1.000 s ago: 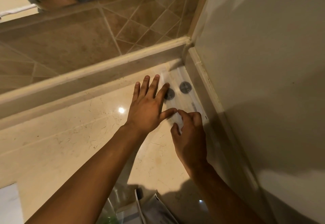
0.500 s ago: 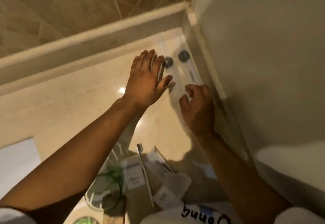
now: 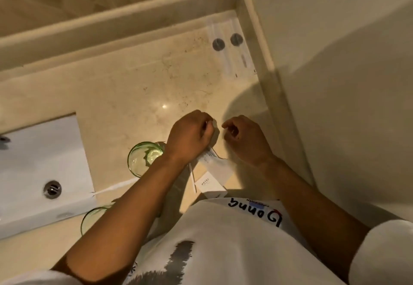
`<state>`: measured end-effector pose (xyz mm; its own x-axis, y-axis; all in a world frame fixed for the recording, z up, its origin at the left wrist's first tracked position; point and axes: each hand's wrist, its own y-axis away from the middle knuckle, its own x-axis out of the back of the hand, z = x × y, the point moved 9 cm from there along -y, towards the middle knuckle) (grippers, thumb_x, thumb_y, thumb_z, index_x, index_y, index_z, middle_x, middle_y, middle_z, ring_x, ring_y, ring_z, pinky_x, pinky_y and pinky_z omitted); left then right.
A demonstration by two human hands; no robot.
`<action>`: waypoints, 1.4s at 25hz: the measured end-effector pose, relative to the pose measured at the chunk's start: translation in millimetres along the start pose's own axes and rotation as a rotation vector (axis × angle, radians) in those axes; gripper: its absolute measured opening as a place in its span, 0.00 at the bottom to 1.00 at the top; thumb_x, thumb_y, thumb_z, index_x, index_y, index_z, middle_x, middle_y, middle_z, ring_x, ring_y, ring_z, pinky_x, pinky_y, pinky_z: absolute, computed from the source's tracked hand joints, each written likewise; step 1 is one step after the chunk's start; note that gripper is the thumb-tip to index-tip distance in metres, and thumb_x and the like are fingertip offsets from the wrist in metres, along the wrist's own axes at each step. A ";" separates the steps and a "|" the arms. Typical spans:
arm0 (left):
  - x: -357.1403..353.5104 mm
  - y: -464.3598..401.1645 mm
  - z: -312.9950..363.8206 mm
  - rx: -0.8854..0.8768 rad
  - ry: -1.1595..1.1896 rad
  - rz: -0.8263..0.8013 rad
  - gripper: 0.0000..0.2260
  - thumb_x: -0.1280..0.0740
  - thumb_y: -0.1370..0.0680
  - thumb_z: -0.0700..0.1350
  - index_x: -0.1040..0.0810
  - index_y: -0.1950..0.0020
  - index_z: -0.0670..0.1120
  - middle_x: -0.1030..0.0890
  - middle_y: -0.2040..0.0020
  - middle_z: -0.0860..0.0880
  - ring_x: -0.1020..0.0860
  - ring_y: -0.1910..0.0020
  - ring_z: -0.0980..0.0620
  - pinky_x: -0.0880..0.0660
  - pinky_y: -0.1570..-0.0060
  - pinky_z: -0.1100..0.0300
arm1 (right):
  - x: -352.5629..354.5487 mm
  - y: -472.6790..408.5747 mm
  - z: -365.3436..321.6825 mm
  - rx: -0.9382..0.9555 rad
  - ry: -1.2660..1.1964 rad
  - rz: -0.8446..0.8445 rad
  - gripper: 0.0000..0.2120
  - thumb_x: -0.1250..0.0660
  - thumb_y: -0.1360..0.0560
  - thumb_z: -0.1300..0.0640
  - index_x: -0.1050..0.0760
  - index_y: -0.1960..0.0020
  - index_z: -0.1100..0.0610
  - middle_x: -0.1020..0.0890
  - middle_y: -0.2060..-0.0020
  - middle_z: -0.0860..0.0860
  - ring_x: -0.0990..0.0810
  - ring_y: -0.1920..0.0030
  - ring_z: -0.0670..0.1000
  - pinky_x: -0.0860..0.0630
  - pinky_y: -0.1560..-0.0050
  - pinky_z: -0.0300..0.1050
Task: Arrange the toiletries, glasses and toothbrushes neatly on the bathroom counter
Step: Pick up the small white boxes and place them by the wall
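Two clear-wrapped toothbrush packets (image 3: 232, 52) lie side by side in the far right corner of the marble counter (image 3: 134, 96). My left hand (image 3: 190, 137) grips a white sachet (image 3: 213, 126) by its top end, above a small heap of white toiletry packets (image 3: 212, 177) near the front edge. My right hand (image 3: 245, 139) hovers just right of the sachet with its fingers curled; I see nothing in it. A green-tinted glass (image 3: 143, 157) stands left of my left wrist. A second glass (image 3: 93, 217) is partly hidden under my left forearm.
A white sink (image 3: 33, 161) with a metal drain (image 3: 52, 189) is set into the counter at the left. A raised ledge (image 3: 111, 23) runs along the back, and a plain wall (image 3: 335, 61) closes the right side.
Both hands have left the toothbrush packets in the corner and drawn back to the heap of packets near the front edge. My left hand has taken hold of a white sachet. The view tilted down.
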<state>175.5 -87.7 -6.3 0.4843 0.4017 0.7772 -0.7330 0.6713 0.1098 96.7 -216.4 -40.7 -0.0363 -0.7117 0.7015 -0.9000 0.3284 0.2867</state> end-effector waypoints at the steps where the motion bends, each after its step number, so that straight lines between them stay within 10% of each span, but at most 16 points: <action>1: 0.9 13.1 -1.1 0.027 0.016 0.023 0.08 0.36 0.19 0.45 0.18 0.48 0.44 0.17 0.52 0.45 0.20 0.55 0.44 0.28 0.57 0.55 | -5.9 7.7 -2.7 -0.003 -0.002 -0.050 0.08 0.33 0.23 0.59 0.19 0.45 0.54 0.21 0.52 0.47 0.23 0.55 0.45 0.25 0.49 0.39; 7: -22.2 88.3 -7.6 0.186 0.134 -0.064 0.09 0.36 0.19 0.44 0.17 0.51 0.44 0.16 0.54 0.46 0.19 0.56 0.47 0.25 0.56 0.53 | -34.4 56.0 1.4 -0.075 0.046 -0.369 0.04 0.34 0.21 0.54 0.20 0.50 0.50 0.18 0.57 0.43 0.19 0.55 0.45 0.27 0.56 0.36; 14: -23.4 148.1 -40.7 0.413 0.296 0.028 0.08 0.36 0.20 0.43 0.17 0.53 0.48 0.17 0.58 0.56 0.22 0.60 0.60 0.29 0.61 0.68 | -57.7 73.4 -21.1 -0.071 0.059 -0.328 0.10 0.34 0.21 0.56 0.20 0.41 0.53 0.17 0.44 0.50 0.18 0.47 0.49 0.22 0.50 0.39; 20: -7.5 186.1 -72.9 0.513 0.348 0.161 0.06 0.34 0.23 0.41 0.18 0.56 0.46 0.18 0.61 0.52 0.23 0.61 0.54 0.27 0.58 0.55 | -102.0 78.0 -62.5 0.091 0.161 -0.394 0.08 0.33 0.21 0.54 0.19 0.44 0.52 0.16 0.49 0.49 0.20 0.53 0.45 0.30 0.58 0.30; 27: -11.9 214.7 -101.4 0.570 0.336 0.216 0.03 0.32 0.24 0.38 0.18 0.53 0.43 0.17 0.58 0.46 0.23 0.59 0.46 0.24 0.57 0.51 | -112.1 73.0 -61.3 0.132 0.256 -0.323 0.07 0.33 0.21 0.55 0.18 0.48 0.55 0.14 0.51 0.52 0.21 0.55 0.47 0.25 0.50 0.41; 31: -6.4 218.1 -103.6 0.510 0.239 0.260 0.07 0.29 0.25 0.38 0.20 0.49 0.47 0.25 0.57 0.54 0.27 0.60 0.53 0.34 0.63 0.69 | -119.4 74.1 -66.5 0.157 0.210 -0.334 0.10 0.31 0.22 0.56 0.18 0.43 0.56 0.14 0.49 0.53 0.19 0.53 0.48 0.21 0.49 0.41; 35: -9.4 227.3 -104.0 0.541 0.209 0.205 0.20 0.33 0.24 0.41 0.33 0.34 0.50 0.23 0.57 0.51 0.25 0.65 0.49 0.34 0.70 0.63 | -145.6 81.9 -89.3 0.232 0.226 -0.384 0.15 0.30 0.22 0.54 0.22 0.36 0.54 0.15 0.49 0.52 0.20 0.54 0.47 0.24 0.50 0.37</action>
<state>54.0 125.9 -53.1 0.3507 0.6400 0.6836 -0.9332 0.1776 0.3125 67.1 -30.4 -61.1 0.3881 -0.5933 0.7053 -0.9039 -0.0955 0.4170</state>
